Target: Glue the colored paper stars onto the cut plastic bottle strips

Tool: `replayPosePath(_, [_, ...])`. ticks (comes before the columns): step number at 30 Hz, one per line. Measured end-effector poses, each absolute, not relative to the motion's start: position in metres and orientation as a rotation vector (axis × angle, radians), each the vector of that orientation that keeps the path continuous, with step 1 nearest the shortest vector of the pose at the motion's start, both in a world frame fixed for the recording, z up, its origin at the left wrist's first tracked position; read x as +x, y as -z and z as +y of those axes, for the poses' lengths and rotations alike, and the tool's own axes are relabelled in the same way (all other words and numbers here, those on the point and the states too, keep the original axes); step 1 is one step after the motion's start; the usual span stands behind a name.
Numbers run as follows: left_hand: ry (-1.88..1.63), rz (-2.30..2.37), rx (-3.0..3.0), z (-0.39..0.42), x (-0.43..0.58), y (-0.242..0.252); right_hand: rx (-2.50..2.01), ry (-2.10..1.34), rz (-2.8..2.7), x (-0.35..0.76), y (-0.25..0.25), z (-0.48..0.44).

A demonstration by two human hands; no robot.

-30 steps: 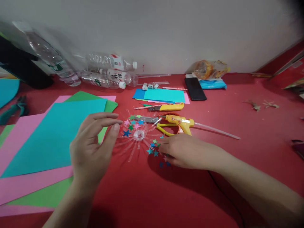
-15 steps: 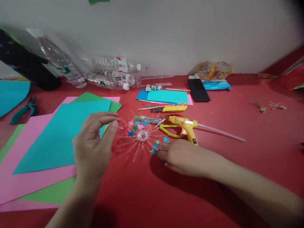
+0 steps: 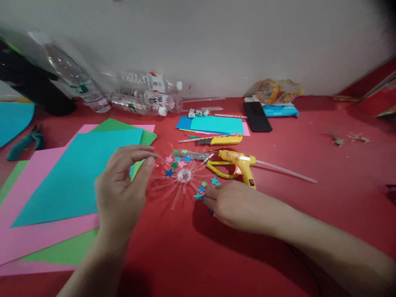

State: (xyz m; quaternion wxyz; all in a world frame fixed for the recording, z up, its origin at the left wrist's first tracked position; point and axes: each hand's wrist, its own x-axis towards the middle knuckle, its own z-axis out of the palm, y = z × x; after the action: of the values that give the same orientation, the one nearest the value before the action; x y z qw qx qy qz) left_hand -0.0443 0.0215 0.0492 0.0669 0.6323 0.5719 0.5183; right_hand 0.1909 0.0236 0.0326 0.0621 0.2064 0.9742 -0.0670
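My left hand (image 3: 123, 177) is raised at the left of a clear plastic bottle piece cut into spread strips (image 3: 184, 176). Its thumb and fingertips come together beside the strip ends; whatever lies between them is too small to make out. Small coloured paper stars (image 3: 169, 173) lie on the strips at the upper left. My right hand (image 3: 230, 202) reaches down to a little pile of blue and green paper stars (image 3: 198, 196) at the lower right of the plastic piece. Its fingers are pinched on a star there, partly hidden by the hand.
A yellow glue gun (image 3: 246, 163) with a glue stick, scissors (image 3: 218, 167) and a yellow cutter (image 3: 227, 140) lie behind the right hand. Coloured paper sheets (image 3: 71, 173) cover the left. Bottles (image 3: 139, 105), a phone (image 3: 257, 116) and pliers (image 3: 26, 144) lie farther out.
The whole view has shifted slightly, so objects on the table sit a little farther left. Both hands hold nearly the same position and pose.
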Motion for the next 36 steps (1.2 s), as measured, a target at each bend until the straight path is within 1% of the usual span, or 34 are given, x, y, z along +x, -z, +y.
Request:
replayPosePath(6, [-1.517, 1.715, 1.907, 0.020, -0.043, -0.050, 0.664, 0.001, 2.926, 0.175, -0.029, -0.003])
replayPosePath(13, [-1.520, 1.699, 1.931, 0.020, -0.043, -0.049, 0.744, -0.056, 2.967, 0.173, -0.017, -0.010])
replayPosePath(16, [-1.523, 1.673, 1.945, 0.019, -0.043, -0.051, 0.747, -0.005, 3.076, 0.182, -0.026, -0.002])
replayPosePath(19, [-1.452, 1.638, 2.032, 0.015, -0.043, -0.055, 0.858, 0.244, 3.179, 0.191, -0.052, 0.012])
replayPosePath(22, [-1.238, 1.619, 2.199, 0.010, -0.040, -0.057, 1.132, 0.637, 3.252, 0.196, -0.078, 0.027])
replayPosePath(25, [-1.076, 1.589, 2.321, 0.006, -0.035, -0.056, 1.410, 1.054, 3.312, 0.190, -0.094, 0.039])
replayPosePath(28, [-1.060, 1.565, 2.344, 0.003, -0.029, -0.054, 1.421, 1.356, 3.319, 0.177, -0.100, 0.045])
replayPosePath(31, [-1.069, 1.574, 2.336, 0.003, -0.026, -0.053, 1.423, 1.469, 3.214, 0.165, -0.099, 0.049])
replayPosePath(36, [-1.045, 1.623, 2.351, 0.003, -0.025, -0.054, 1.540, 1.350, 3.105, 0.161, -0.087, 0.052])
